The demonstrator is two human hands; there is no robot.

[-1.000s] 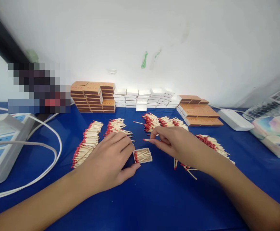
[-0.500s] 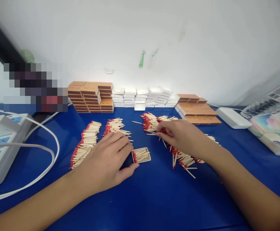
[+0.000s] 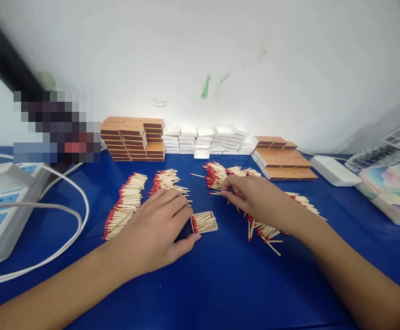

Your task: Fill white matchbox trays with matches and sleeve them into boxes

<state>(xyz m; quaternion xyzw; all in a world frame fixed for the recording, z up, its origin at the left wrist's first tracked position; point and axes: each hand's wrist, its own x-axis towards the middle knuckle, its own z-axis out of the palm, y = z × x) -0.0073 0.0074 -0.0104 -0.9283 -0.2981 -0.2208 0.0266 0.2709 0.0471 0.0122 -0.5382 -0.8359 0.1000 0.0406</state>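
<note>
Currently: left hand [image 3: 161, 217] bracketing left end of white matchbox tray [image 3: 206, 231], near centre, matches inside; firmness of hold unclear. Right hand [image 3: 249, 192] at right match heap [image 3: 216, 175], fingertips together, contents indeterminable. Step, apparently: match picking; next move calls for precise single-match pinch.

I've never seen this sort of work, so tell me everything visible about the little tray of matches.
It is a small, shallow, rectangular white tray, seemingly thin card, with low walls. It lies open side up on the blue tabletop, longer sides running roughly left to right. Matches lie inside, red heads mostly leftward, pale sticks rightward. The left hand curls about its left end, thumb at the near corner; actual contact is hard to confirm.
</note>
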